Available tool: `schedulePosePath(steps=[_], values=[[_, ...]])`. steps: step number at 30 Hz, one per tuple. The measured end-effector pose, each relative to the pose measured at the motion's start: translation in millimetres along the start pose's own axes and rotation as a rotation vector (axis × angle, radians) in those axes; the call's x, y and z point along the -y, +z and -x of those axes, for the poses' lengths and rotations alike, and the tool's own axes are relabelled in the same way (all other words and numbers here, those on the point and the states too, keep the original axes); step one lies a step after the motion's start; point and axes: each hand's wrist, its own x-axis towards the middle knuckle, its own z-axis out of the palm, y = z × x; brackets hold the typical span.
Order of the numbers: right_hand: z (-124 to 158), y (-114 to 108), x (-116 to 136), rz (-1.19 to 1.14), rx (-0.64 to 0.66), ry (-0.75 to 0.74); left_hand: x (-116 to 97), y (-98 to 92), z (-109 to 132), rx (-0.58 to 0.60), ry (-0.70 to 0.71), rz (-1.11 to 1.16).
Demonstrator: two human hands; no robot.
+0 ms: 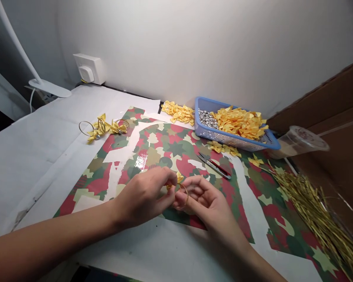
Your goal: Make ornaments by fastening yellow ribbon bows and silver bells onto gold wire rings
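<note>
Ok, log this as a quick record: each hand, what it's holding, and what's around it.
left hand: pinching yellow bow
right hand: holding gold ring
under hands: camouflage paper
nearby: snips
behind: blue basket with silver beads
right side: gold strands

A white wall (194, 47) rises behind the desk, with a plugged-in wall socket (90, 69) near its left corner. A white desk lamp (14, 39) stands at the left, white paper (32, 164) covers the desktop, and brown cardboard (335, 117) lines the right side.
</note>
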Motion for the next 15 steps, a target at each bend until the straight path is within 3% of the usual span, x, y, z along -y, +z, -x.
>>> schedulePosePath(steps=[9, 15], values=[[3.3, -1.3, -5.6, 0.188, -0.126, -0.144, 0.4, 0.0, -0.9, -0.02, 0.002, 0.041], [4.2, 0.7, -8.2, 0.163, -0.17, -0.19, -0.9, 0.1, -2.7, -0.031, 0.01, 0.078]])
